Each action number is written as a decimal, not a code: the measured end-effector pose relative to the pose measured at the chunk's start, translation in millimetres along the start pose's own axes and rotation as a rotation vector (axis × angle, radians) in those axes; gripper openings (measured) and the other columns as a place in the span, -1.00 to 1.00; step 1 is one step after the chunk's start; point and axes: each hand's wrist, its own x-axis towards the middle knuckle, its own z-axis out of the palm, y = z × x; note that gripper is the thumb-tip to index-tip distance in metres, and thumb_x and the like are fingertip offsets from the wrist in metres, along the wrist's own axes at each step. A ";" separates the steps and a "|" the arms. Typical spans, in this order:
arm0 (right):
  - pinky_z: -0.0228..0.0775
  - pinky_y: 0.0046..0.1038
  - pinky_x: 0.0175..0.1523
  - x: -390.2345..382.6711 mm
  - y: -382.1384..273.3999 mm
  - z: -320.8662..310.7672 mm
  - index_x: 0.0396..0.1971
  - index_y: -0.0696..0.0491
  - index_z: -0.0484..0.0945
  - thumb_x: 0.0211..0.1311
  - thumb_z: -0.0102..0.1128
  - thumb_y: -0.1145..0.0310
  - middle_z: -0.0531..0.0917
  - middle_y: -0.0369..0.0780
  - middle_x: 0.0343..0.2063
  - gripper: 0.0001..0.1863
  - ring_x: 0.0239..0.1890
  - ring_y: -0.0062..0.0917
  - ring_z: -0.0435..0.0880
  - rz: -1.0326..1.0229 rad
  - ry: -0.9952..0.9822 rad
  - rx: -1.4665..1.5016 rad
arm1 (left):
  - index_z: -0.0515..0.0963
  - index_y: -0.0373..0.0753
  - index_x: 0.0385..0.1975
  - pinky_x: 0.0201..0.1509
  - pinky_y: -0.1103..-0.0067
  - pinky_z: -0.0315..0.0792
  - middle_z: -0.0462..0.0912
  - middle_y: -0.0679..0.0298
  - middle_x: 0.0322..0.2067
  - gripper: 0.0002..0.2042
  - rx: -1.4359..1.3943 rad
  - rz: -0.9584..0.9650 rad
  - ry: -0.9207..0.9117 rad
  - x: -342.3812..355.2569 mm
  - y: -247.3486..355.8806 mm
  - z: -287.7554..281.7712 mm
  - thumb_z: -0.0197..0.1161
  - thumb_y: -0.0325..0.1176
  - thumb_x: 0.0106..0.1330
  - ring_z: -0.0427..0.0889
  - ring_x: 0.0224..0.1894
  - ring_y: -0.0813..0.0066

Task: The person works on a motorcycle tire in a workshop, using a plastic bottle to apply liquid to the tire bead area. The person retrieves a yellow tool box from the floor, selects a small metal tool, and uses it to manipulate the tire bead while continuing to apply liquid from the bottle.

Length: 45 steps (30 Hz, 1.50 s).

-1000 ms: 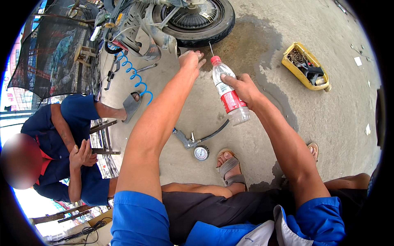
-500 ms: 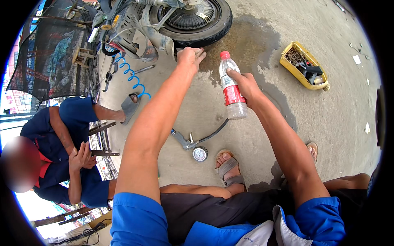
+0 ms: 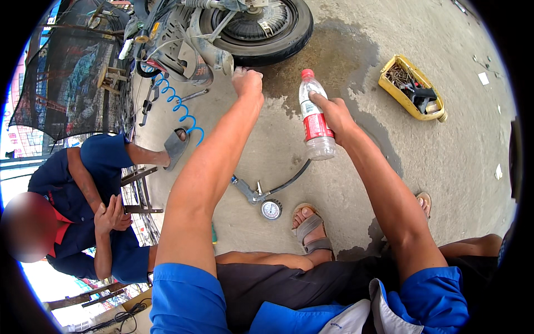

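In my right hand [image 3: 332, 113] is a clear plastic bottle [image 3: 314, 92] with a red cap and red label. The bottle stands almost upright in view, with a little liquid seeming to show inside. My left hand [image 3: 248, 83] is closed, its fingertips at the lower edge of a black tire [image 3: 278, 54], beside the grey fender [image 3: 223, 60]. What those fingers may hold is hidden. The wheel belongs to an electric scooter or motorbike [image 3: 181, 39] at the top of view. A wet patch [image 3: 339, 53] spreads over the concrete beside the tire.
A cut yellow container [image 3: 409, 103] of bolts and small parts lies at right. An air gun with a gauge [image 3: 271, 209] and hose sits near my sandalled foot [image 3: 311, 228]. A blue coiled hose [image 3: 178, 106] runs at left, where a seated person [image 3: 92, 206] clasps hands.
My left hand has moved left along the tire's lower edge, its fingers curling in. The wheel has turned, its pale label shifting left and down. The bottle has barely moved.
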 end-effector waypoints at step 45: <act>0.49 -0.35 -0.54 -7.0 -5.0 -1.8 -0.32 0.42 0.47 0.17 0.23 0.11 0.61 -0.07 -0.52 -0.47 -0.62 -0.45 0.62 -0.025 -0.023 -0.037 | 0.40 -0.31 -0.17 0.11 0.18 0.49 0.42 0.19 -0.15 -0.67 0.033 -0.349 -0.025 -24.3 18.0 5.0 -0.01 -0.77 0.06 0.46 -0.15 0.31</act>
